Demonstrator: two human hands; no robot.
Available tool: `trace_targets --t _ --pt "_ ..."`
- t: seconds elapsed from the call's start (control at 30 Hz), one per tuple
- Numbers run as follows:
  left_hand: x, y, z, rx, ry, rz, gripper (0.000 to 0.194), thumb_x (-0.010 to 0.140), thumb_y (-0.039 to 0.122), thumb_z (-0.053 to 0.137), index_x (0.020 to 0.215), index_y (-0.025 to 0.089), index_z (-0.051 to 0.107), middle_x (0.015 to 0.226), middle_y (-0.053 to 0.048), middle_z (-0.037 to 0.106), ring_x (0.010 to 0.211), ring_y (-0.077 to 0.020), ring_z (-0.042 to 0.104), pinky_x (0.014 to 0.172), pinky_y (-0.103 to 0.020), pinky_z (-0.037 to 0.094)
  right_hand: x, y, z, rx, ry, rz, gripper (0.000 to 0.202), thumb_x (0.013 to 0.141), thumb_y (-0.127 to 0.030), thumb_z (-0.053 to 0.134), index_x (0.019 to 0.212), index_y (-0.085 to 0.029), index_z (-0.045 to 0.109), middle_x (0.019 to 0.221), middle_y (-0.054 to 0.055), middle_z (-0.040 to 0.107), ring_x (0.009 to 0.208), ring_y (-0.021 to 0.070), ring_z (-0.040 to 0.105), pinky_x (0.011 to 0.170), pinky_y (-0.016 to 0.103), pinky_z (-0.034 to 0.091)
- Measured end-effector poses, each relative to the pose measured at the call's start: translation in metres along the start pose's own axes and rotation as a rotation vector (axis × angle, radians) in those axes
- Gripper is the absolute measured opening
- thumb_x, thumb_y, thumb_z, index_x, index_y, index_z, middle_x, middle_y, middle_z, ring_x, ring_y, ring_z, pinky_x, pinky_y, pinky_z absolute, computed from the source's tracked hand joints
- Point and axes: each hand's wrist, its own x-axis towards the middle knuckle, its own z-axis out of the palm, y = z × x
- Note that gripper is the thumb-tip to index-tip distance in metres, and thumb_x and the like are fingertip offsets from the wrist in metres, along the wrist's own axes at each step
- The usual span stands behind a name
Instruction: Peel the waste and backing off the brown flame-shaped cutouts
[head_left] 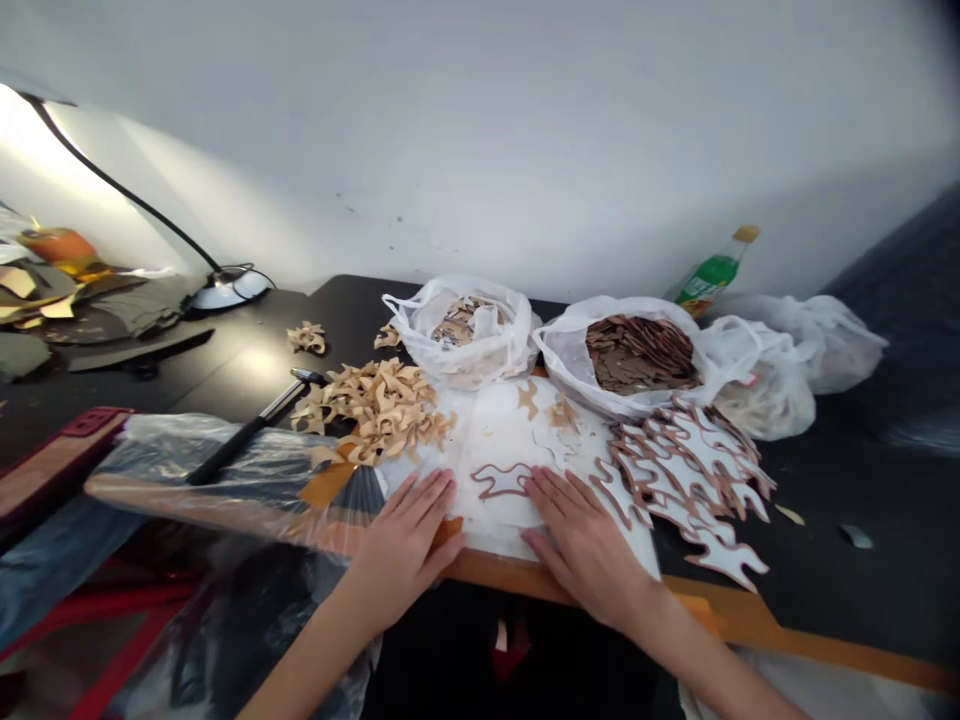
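Observation:
My left hand [415,528] lies flat at the front edge of a white sheet [487,432], fingers stretched forward, nothing held. Flat too, my right hand [577,530] has its fingers spread, and its fingertips meet the right end of a white curvy cutout with a brown edge [501,480]. Right of that hand spreads a pile of similar white brown-edged pieces [694,470]. A heap of small tan pieces [386,405] sits beyond my left hand. Two tan pieces [528,400] rest farther up the sheet.
Behind the sheet stand an open plastic bag of tan bits [472,350] and another of brown pieces [637,355]. A green bottle [711,278] and tied bags [832,340] are at the right. On the left are a black-handled tool [247,430], plastic-wrapped board [217,470] and lamp [229,288].

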Motion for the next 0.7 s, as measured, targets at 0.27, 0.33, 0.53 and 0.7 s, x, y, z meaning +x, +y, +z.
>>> trace_targets --t 0.27,0.33,0.53,0.7 --pt "0.017 0.020 -0.006 -0.212 0.240 -0.146 0.026 0.104 0.022 0.057 0.127 0.022 0.069 0.120 -0.011 0.076 0.111 -0.0246 0.072 0.099 -0.041 0.060 0.025 -0.017 0.004 0.127 -0.127 -0.115 0.066 0.107 -0.045 0.056 0.162 -0.013 0.039 0.167 0.020 0.042 0.157 0.0329 0.037 0.130 0.058 0.029" --pt "0.029 0.018 -0.007 -0.263 0.228 -0.162 0.023 0.105 0.025 0.057 0.124 0.022 0.070 0.118 -0.010 0.076 0.112 -0.0242 0.072 0.100 -0.040 0.059 0.019 -0.024 0.004 0.176 -0.144 -0.122 0.065 0.104 -0.047 0.060 0.158 -0.015 0.044 0.165 0.018 0.046 0.154 0.0329 0.040 0.129 0.057 0.028" --pt "0.096 0.000 0.008 -0.414 -0.024 -0.051 0.025 0.105 0.027 0.055 0.122 0.022 0.073 0.118 -0.008 0.076 0.110 -0.0230 0.071 0.099 -0.038 0.057 -0.011 -0.039 0.001 0.249 -0.101 -0.157 0.034 0.102 -0.032 0.066 0.135 -0.023 0.062 0.135 0.010 0.068 0.123 0.0276 0.059 0.105 0.045 0.046" --pt "0.157 0.005 0.047 -0.338 -0.170 0.254 0.032 0.103 0.023 0.058 0.131 0.020 0.072 0.136 -0.012 0.072 0.122 -0.0272 0.067 0.106 -0.042 0.051 -0.025 -0.047 0.007 0.212 0.045 -0.246 0.020 0.107 -0.017 0.051 0.121 -0.019 0.066 0.106 0.007 0.074 0.095 0.0224 0.062 0.086 0.039 0.048"
